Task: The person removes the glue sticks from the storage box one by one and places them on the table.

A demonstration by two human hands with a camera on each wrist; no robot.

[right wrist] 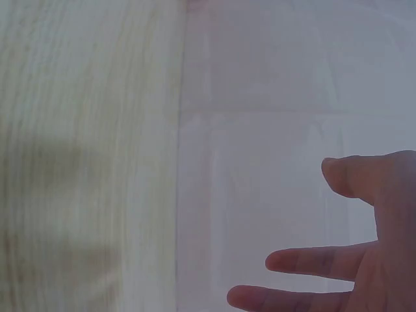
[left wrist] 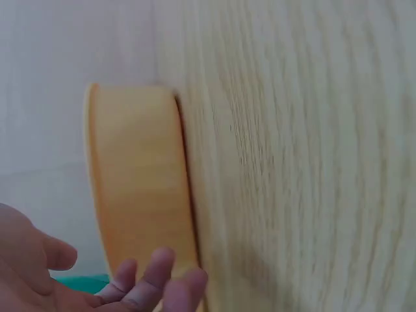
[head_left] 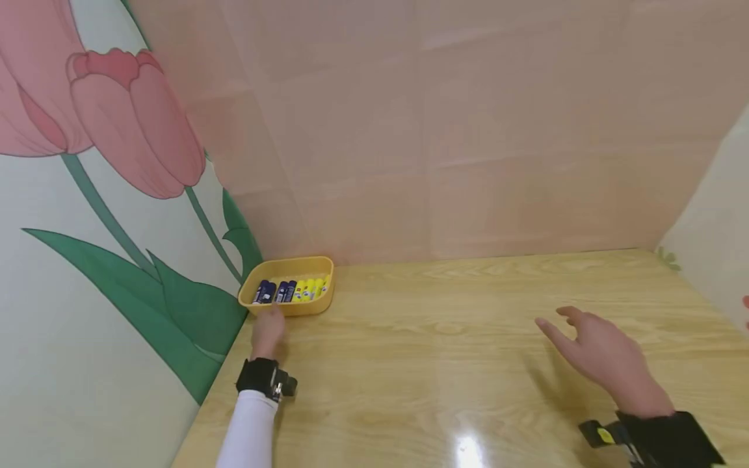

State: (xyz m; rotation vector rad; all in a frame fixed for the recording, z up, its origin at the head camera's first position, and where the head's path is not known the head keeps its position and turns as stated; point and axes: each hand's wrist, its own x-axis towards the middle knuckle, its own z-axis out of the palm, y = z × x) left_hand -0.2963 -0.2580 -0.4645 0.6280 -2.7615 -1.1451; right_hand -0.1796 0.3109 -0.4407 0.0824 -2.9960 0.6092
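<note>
At the back left of the table sits a shallow yellow tray (head_left: 304, 309) with rounded corners. Inside it, several dark blue tubes (head_left: 283, 292) with pale labels lie beside several yellow tubes (head_left: 308, 289); their exact kind is too small to tell. My left hand (head_left: 268, 331) is at the tray's front wall, near its left end. In the left wrist view, its thumb and loosely bent fingers (left wrist: 153, 279) are apart, by the tray wall (left wrist: 143, 175); whether they touch it I cannot tell. Over the right side of the table hovers my right hand (head_left: 608, 357), fingers spread, holding nothing.
The wood-grain table (head_left: 433, 344) runs back to a wall covered in pinkish sheeting (head_left: 468, 162). On the left, a white panel with painted tulips (head_left: 140, 123) stands close beside the tray. A pale panel (head_left: 716, 247) bounds the right side.
</note>
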